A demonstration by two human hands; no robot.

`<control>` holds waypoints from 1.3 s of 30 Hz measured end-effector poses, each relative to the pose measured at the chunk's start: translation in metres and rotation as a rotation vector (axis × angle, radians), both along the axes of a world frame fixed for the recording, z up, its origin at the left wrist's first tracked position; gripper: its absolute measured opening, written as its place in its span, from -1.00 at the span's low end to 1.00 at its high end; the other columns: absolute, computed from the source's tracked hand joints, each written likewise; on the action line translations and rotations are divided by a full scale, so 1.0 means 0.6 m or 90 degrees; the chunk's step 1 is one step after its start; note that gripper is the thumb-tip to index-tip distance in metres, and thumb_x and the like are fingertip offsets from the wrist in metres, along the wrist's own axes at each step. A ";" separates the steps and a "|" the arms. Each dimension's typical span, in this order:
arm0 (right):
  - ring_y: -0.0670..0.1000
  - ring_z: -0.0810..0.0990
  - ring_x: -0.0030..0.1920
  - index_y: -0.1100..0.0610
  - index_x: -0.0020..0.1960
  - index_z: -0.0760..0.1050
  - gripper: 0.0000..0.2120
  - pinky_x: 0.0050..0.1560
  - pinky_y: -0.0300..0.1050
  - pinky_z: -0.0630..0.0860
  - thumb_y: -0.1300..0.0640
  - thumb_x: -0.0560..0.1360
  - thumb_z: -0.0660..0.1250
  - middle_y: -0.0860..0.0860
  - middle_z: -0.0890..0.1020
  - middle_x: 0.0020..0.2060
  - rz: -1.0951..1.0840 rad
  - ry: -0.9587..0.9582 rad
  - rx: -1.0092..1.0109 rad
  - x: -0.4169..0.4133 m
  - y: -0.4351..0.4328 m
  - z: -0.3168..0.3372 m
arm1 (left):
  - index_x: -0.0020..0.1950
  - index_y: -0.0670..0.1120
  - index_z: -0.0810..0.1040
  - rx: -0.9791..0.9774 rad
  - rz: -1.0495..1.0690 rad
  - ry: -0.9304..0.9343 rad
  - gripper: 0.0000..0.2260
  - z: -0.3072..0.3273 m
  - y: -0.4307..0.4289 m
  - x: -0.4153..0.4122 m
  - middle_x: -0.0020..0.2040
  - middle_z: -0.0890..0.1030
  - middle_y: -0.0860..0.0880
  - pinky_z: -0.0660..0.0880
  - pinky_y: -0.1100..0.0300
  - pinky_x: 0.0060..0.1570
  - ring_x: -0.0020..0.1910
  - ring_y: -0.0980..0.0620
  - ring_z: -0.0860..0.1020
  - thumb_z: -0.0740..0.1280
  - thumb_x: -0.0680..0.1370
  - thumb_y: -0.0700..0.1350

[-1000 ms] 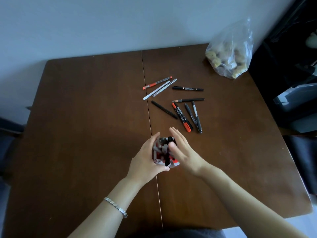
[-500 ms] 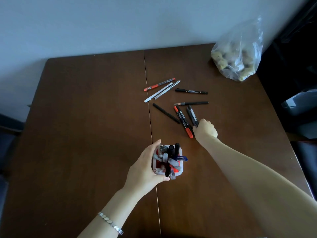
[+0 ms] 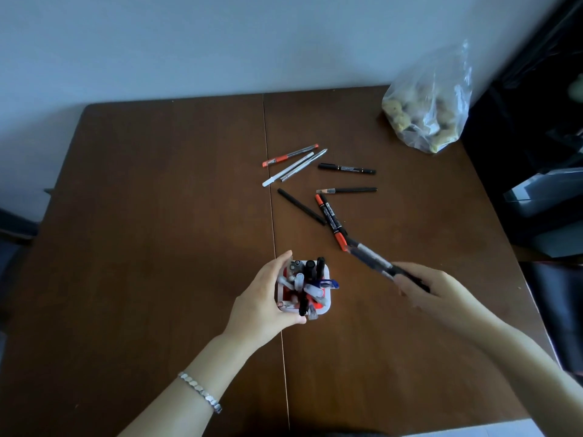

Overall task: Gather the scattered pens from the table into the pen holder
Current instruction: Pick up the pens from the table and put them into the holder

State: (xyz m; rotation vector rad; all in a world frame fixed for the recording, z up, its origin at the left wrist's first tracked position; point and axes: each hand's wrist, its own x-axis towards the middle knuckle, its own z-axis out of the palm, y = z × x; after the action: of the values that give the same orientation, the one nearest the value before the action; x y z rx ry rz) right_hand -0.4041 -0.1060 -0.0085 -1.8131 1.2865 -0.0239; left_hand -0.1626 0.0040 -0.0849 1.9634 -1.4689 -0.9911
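Note:
A white and red pen holder [image 3: 326, 305] stands near the middle of the brown table [image 3: 157, 247], filled with several pens. My left hand [image 3: 262, 305] grips its left side. My right hand [image 3: 438, 291], to the right of the holder, holds black pens [image 3: 372, 257], blurred, their tips pointing up-left above the table. Several pens lie loose farther back: a black marker with orange caps [image 3: 330, 220], a black pen [image 3: 301, 206], a dark pencil [image 3: 347, 190], a black pen [image 3: 347, 168], two silver pens [image 3: 296, 168] and an orange pen [image 3: 289, 155].
A clear plastic bag [image 3: 429, 108] with lumpy yellowish contents sits at the table's back right corner. Dark furniture and a grey box [image 3: 542, 197] stand off the right edge. A seam [image 3: 274, 234] runs down the tabletop's middle. A wall lies behind.
My right hand reached out to the loose pens, closed on black ones and drew them back toward the holder. My left hand stayed on the holder.

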 end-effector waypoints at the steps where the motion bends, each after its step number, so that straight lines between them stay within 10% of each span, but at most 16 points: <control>1: -0.06 0.56 -0.27 -0.37 -0.13 0.38 -0.65 -0.26 -0.18 0.41 0.13 0.54 0.23 -0.11 0.61 -0.25 0.026 0.011 0.004 -0.005 0.008 0.019 | 0.43 0.13 0.14 -0.001 -0.003 -0.005 -0.13 0.001 0.000 -0.001 0.40 0.34 0.13 0.39 0.27 0.17 0.33 0.15 0.36 0.56 0.25 0.00; 13: -0.02 0.39 -0.39 0.08 -0.12 0.57 -0.78 -0.38 -0.18 0.33 0.16 0.50 0.14 0.01 0.50 -0.34 0.111 0.229 0.074 0.103 0.022 0.026 | 0.45 0.06 0.13 -0.003 -0.004 -0.009 -0.12 0.014 0.001 -0.006 0.43 0.32 0.09 0.33 0.23 0.22 0.39 0.10 0.32 0.56 0.26 -0.04; 23: 0.07 0.59 -0.06 0.13 0.10 0.54 -0.80 -0.17 -0.12 0.49 0.17 0.55 0.18 0.06 0.60 0.05 -0.106 -0.031 -0.276 0.161 0.075 -0.057 | 0.43 0.13 0.10 0.028 0.030 0.037 -0.10 0.005 0.001 -0.004 0.39 0.36 0.12 0.41 0.13 0.24 0.34 0.12 0.39 0.56 0.23 0.04; 28: 0.03 0.20 0.36 0.07 0.39 0.25 -0.57 0.37 -0.06 0.21 -0.03 0.56 0.02 0.05 0.30 0.35 -0.015 -0.036 -0.233 0.156 0.111 -0.090 | 0.43 0.14 0.10 0.031 0.030 0.021 -0.10 0.006 0.000 -0.005 0.42 0.34 0.11 0.42 0.09 0.24 0.36 0.10 0.37 0.56 0.24 0.06; 39: 0.06 -0.26 0.48 0.16 0.47 -0.15 -0.19 0.50 -0.04 -0.31 -0.40 0.44 -0.31 0.04 0.02 0.48 0.104 0.128 -0.340 0.140 0.131 -0.126 | 0.45 0.08 0.12 0.002 0.027 0.025 -0.13 0.015 0.001 -0.008 0.43 0.31 0.08 0.34 0.27 0.16 0.39 0.10 0.32 0.53 0.26 0.10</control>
State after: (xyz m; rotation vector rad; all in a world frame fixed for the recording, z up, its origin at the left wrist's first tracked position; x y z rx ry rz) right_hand -0.3201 -0.0275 -0.0844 -2.4239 1.3522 -0.1071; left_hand -0.1673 0.0046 -0.0759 1.9585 -1.3992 -1.0072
